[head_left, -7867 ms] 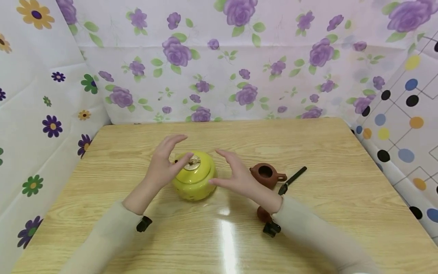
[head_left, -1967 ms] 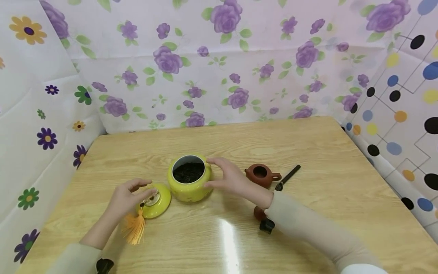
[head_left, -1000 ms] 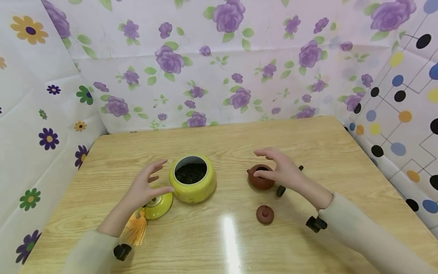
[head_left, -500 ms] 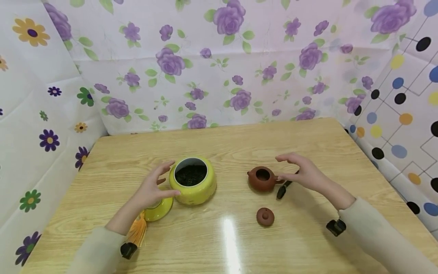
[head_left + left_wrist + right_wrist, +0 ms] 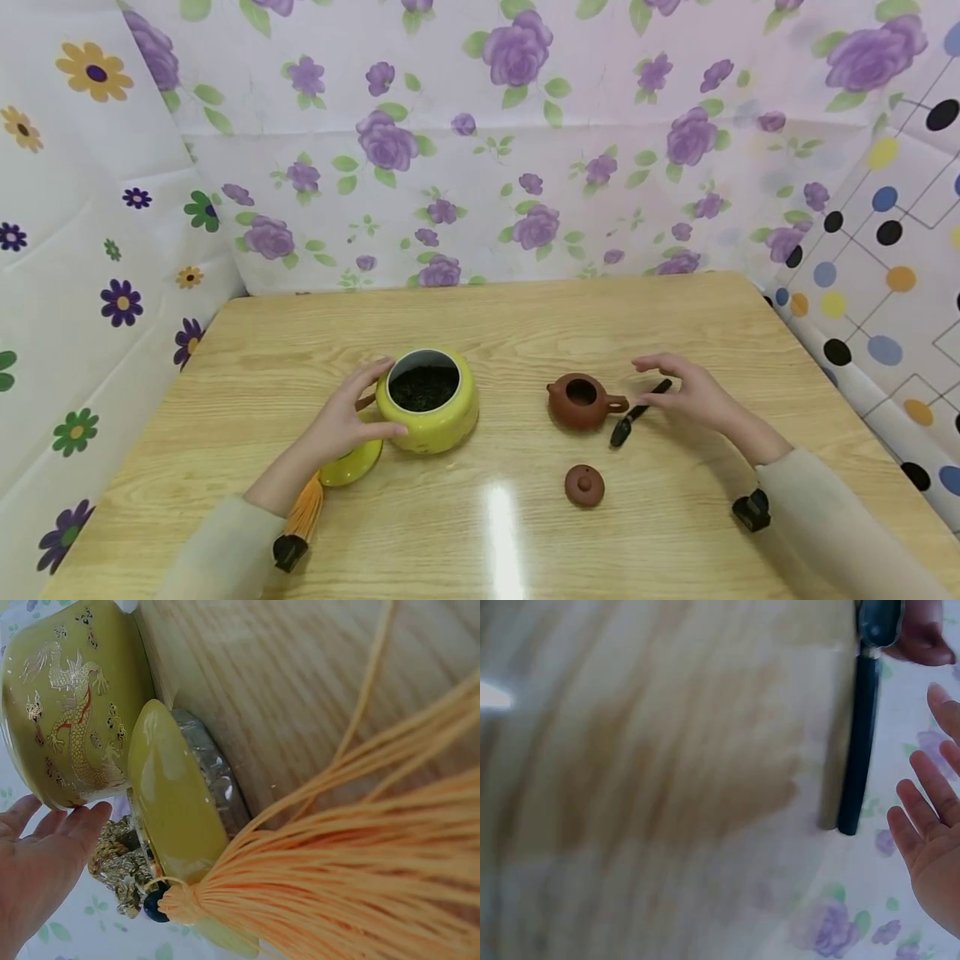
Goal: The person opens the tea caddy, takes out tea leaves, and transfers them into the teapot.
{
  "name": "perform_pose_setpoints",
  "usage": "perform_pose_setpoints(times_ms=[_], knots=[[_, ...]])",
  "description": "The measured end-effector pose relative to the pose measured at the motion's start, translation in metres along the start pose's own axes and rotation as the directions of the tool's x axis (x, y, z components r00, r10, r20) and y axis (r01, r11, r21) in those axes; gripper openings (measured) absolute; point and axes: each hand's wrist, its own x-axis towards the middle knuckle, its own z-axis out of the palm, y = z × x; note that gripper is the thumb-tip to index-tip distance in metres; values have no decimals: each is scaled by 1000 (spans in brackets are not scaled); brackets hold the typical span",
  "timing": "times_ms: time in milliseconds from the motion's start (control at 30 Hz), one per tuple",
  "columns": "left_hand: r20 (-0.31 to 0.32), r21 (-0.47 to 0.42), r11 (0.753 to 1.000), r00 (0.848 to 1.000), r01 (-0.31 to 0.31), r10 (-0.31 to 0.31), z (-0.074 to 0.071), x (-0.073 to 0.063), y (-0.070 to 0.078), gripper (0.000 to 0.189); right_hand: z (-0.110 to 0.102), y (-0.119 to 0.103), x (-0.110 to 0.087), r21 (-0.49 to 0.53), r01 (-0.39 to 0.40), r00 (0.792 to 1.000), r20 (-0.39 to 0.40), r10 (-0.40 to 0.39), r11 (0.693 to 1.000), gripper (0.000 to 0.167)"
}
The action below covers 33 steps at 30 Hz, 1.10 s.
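Observation:
A yellow jar (image 5: 444,432) with dark tea leaves inside stands uncovered left of centre. In the left wrist view it bears a gold dragon. My left hand (image 5: 337,429) is spread along its left side, index finger at the rim, thumb overlapping the front, fingers fairly straight with fingertips right at the wall. Below this hand lies the jar's yellow lid (image 5: 356,467), with an orange tassel (image 5: 306,510) and a gold figured knob (image 5: 120,862). My right hand (image 5: 697,396) hovers with parted fingers over the handle of a black scoop (image 5: 621,431), holding nothing.
A brown clay teapot (image 5: 576,410) without its lid stands just left of the scoop, handle toward it. Its small round lid (image 5: 584,486) lies nearer the front. Floral cloth (image 5: 480,200) walls the back of the wooden table (image 5: 420,542).
The jar's lid came off and now lies at its left. My right hand left the jar, passing over the teapot to the scoop; my left hand moved from the lid to the jar.

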Motion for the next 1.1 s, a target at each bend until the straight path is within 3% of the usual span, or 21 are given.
perform_pose_setpoints(times_ms=[500, 867, 1100], knots=[[-10, 3, 1000, 1000, 30, -30, 2, 0, -2, 92, 0, 19, -3, -69, -62, 992, 101, 69, 996, 35], [-3, 2, 999, 999, 36, -36, 1, 1, 0, 92, -4, 25, -5, -141, 68, 994, 99, -55, 988, 19], [2, -6, 999, 999, 43, -43, 1, 1, 3, 92, -6, 24, -7, -159, 80, 991, 116, -62, 984, 15]])
